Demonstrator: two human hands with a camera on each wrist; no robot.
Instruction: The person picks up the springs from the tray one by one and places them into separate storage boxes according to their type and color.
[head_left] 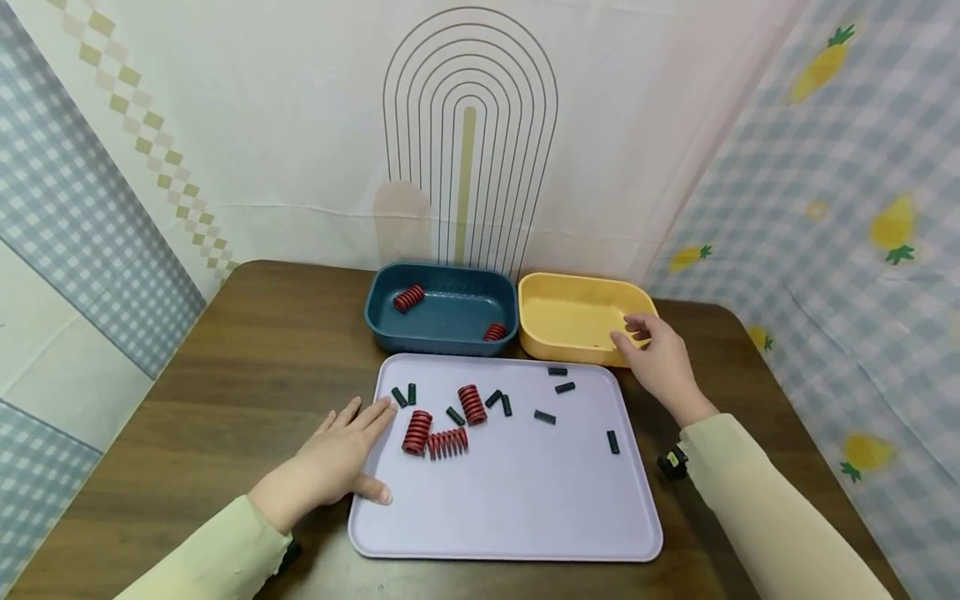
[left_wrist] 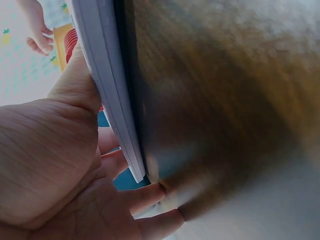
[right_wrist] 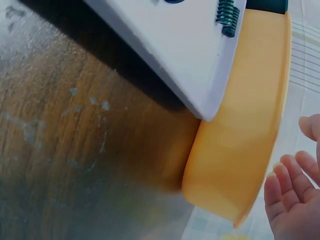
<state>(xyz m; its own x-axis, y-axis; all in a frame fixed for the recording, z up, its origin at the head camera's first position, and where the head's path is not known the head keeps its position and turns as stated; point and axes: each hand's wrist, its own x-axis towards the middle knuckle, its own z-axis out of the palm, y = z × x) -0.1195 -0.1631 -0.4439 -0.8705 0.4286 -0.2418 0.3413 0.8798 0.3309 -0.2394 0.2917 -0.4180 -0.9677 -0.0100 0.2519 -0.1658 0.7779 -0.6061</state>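
Observation:
My left hand [head_left: 337, 454] rests on the left rim of the lilac tray [head_left: 525, 500], fingers spread and straight. My right hand [head_left: 660, 354] hovers at the front right corner of the yellow bin [head_left: 543, 343], thumb apart from loosely bent fingers; nothing shows between them in the right wrist view. On the tray lie several small dark green springs [head_left: 545, 417], mostly scattered singly. Three thicker red springs [head_left: 472, 404] lie grouped left of the tray's middle. A tiny dark bit shows inside the yellow bin by its front wall, too small to identify.
Left of the yellow bin stands a dark blue bin [head_left: 450, 321] with two red springs [head_left: 408, 297] in it. Both bins sit behind the tray on a brown wooden table [head_left: 247, 358]. Patterned cloth [head_left: 300, 125] hangs at the back and sides.

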